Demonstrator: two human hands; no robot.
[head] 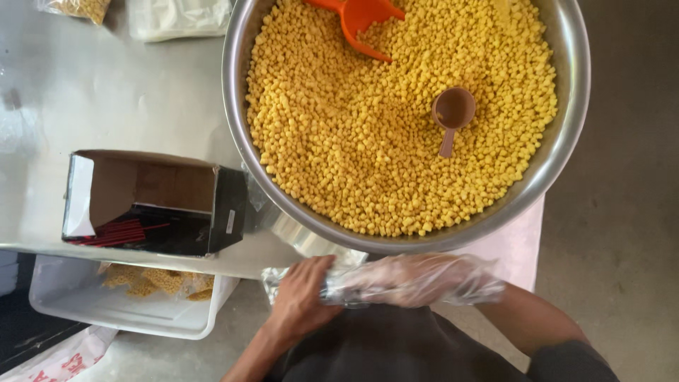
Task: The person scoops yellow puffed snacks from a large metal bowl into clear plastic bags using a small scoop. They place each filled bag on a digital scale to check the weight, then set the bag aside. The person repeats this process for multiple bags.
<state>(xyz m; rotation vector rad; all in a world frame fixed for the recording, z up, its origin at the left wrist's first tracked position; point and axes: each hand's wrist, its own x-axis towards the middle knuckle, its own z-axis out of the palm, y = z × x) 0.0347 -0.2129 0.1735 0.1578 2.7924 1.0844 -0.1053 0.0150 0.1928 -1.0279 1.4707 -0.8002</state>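
Note:
My bare left hand (300, 298) is closed around a small shiny clear plastic packet (271, 281), just below the rim of a big steel bowl (566, 106). My right hand (414, 281), in a loose clear plastic glove, grips the packet's other end and touches my left hand. The packet's contents are hidden by my fingers. The bowl is full of small yellow fried balls (368, 155). An orange scoop (357, 21) and a small brown measuring scoop (453, 113) lie in them.
An open black cardboard box (152, 201) with thin red strips inside lies on the steel table (106, 92) to the left. Below the table edge a white tub (127, 304) holds filled packets. Clear bags (177, 18) lie at the table's far side. Grey floor shows on the right.

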